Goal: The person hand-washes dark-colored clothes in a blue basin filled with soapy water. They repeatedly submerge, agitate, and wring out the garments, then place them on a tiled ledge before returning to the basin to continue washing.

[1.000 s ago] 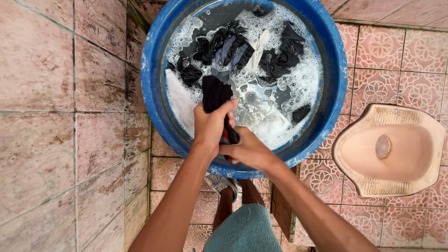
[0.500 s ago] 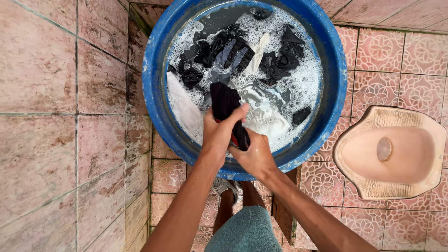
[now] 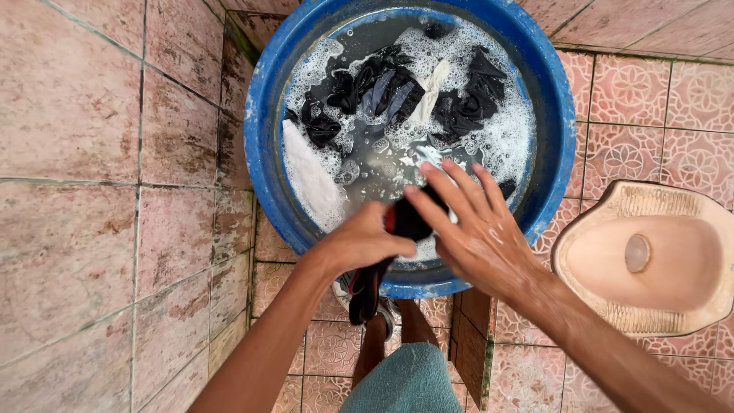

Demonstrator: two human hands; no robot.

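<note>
Beyond your hands sits the tub (image 3: pixel 267 164), a big blue round basin with its near rim passing just under your wrists, pressed against the tiled wall (image 3: pixel 92 153) off to your left. Pink patterned floor tiles (image 3: pixel 642 122) spread out to the right of your right hand, and set into them, well apart from the tub, lies the squat pan (image 3: pixel 650 260), level with your right forearm. Inside the tub, past your fingertips, grey water carries foam (image 3: pixel 501 138) along its far and right sides. A heap of dark clothes (image 3: pixel 382 84) floats at the far side, with a second dark bundle (image 3: pixel 466 95) to its right and a pale strip (image 3: pixel 430 84) between the two. A white cloth (image 3: pixel 310 180) lies against the tub's inner left wall, just beyond your left hand. Your right hand (image 3: pixel 478 229) is spread wide, fingers straight and apart, wet and shiny, holding nothing; its index finger lies across the top of the garment. Your left hand (image 3: pixel 363 241) is closed in a fist around that dark garment (image 3: pixel 409 222), which shows a bit of red at the grip. The garment sits bunched between your two hands over the near rim, and its loose end hangs down below your left fist, outside the tub. Under your arms you can see a teal cloth (image 3: pixel 401 378) across your lap and a grey sandal (image 3: pixel 352 283) on the floor below the hanging end.
</note>
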